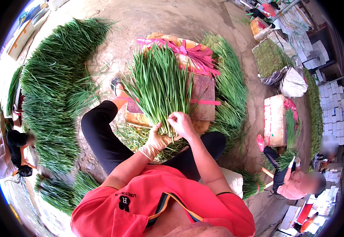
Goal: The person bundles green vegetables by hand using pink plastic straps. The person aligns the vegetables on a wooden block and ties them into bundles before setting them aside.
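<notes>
My left hand [156, 142], in a pale glove, is closed around the stem ends of a thick bunch of green garlic chives [159, 83]. The leaves fan out away from me across a low work surface of boxes with a reddish board [204, 93] on top. My bare right hand [181, 124] pinches at the right side of the stems, just above the left hand. A pink strap [209, 102] crosses the board, partly hidden under the bunch. Pink strips [197, 55] lie heaped at the board's far end.
A long pile of chives [49, 87] curves along the left, and another pile [231, 83] flanks the board's right side. Loose trimmings [134, 136] lie between my legs. A co-worker [294, 181] sits at the right by a box [274, 120]; other people sit farther off.
</notes>
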Tool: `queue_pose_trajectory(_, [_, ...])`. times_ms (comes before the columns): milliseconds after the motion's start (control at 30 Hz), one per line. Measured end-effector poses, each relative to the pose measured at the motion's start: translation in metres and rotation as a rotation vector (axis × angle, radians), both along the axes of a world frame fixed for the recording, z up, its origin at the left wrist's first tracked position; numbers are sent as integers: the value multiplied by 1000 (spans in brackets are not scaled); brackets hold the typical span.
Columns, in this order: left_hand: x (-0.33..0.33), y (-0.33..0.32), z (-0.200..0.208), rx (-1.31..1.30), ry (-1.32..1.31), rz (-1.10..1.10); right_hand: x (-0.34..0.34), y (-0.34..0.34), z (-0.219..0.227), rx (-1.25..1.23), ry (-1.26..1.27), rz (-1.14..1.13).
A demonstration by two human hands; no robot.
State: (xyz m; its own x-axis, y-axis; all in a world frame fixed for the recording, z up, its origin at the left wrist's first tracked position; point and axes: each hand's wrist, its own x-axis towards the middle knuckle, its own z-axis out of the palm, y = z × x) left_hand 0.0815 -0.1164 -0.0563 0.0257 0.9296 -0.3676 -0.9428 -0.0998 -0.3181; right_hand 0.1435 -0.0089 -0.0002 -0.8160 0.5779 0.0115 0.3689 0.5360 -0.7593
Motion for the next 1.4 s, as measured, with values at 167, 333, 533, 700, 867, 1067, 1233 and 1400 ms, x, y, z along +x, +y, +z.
queue_pose_trajectory(167, [0,-1,10,31,-54,-12,3,13,2,-726,237,-131])
queue_pose_trajectory(333, [0,-3,9,70,-100,-18,22,21,22,-1037,611,-136])
queue_pose_trajectory(533, [-1,-3,9,56,-6,-8,-4,44,15,-363,161,-122])
queue_pose_trajectory(700, [-3,1,9,69,32,-20,-51,55,-22,256,-57,-100])
queue_pose_trajectory(867, [-6,-1,9,-35,-64,-58,-48,69,0,-242,203,-272])
queue_pose_trajectory(1067, [-6,-4,4,24,190,-46,46,61,59,-1298,928,245])
queue_pose_trajectory(1233, [-6,-3,-10,-31,193,-37,89,16,5,-321,-680,37])
queue_pose_trajectory(1400, [-7,-2,-13,-5,321,-43,70,35,-71,-389,-316,-496])
